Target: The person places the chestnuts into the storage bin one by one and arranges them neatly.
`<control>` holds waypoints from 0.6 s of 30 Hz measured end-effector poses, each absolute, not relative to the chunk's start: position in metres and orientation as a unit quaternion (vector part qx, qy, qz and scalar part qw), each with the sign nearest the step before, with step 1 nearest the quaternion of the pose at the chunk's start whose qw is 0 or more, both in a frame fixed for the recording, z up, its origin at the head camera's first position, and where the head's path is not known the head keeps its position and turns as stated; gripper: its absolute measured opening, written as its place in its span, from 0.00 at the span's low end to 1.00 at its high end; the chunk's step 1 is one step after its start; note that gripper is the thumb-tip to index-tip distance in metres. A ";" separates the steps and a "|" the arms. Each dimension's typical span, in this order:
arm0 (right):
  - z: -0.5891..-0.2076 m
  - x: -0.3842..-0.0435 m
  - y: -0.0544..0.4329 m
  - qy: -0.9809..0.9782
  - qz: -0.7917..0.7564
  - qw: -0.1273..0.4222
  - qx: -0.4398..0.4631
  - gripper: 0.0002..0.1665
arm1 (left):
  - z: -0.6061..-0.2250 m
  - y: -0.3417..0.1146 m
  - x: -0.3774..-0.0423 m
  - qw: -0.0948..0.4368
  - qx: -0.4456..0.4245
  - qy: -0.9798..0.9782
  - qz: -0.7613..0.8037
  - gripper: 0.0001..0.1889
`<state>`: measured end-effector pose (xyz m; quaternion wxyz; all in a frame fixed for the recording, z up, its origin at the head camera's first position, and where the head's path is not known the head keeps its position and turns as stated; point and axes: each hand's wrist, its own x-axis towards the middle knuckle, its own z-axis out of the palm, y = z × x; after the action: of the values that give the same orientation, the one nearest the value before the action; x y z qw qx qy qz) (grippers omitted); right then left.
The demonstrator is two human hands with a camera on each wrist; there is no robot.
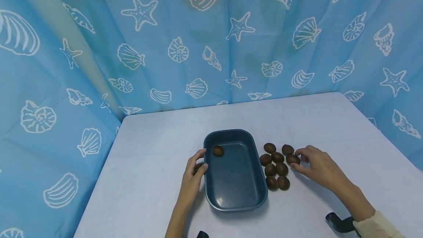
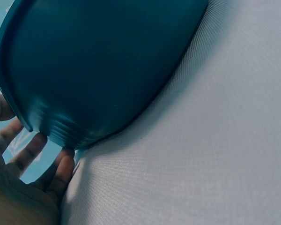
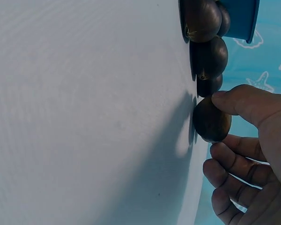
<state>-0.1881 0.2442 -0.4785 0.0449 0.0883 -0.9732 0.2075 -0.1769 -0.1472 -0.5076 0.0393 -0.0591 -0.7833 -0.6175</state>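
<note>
My left hand [image 1: 192,176] rests against the left side of a dark blue tray [image 1: 235,208]. Its thumb and index fingertips are at the rim, and in the left wrist view its loosely bent fingers [image 2: 25,157] touch the outer wall. One dark brown, egg-shaped fruit [image 1: 218,151] lies inside near the far left corner. To the right of the tray, several similar fruits [image 1: 277,157] sit in a close cluster. At the cluster's right edge my right hand [image 1: 322,166] pinches a fruit [image 3: 212,119] between thumb and fingers, close over the table; the other fingers are curled beside it.
A white cloth covers the table [image 1: 158,150]. Blue curtains [image 1: 211,39] with white shell and starfish prints stand behind it and along both sides. Black camera mounts [image 1: 340,223] show by the wrists, and a pale sleeve [image 1: 376,227] covers the right forearm.
</note>
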 end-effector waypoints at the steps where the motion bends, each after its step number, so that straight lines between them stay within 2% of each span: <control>1: -0.479 -0.188 0.244 -0.973 0.207 0.047 0.090 0.22 | -0.507 -0.147 -0.177 0.039 -0.057 -0.783 -0.619 0.23; 18: -0.474 -0.188 0.238 -0.975 0.196 0.071 0.083 0.23 | -0.503 -0.145 -0.176 0.037 -0.050 -0.780 -0.623 0.23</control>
<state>-0.1878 0.2384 -0.4738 0.0712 0.0827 -0.9746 0.1958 -0.1757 -0.1448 -0.5033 0.0369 -0.0503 -0.7797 -0.6230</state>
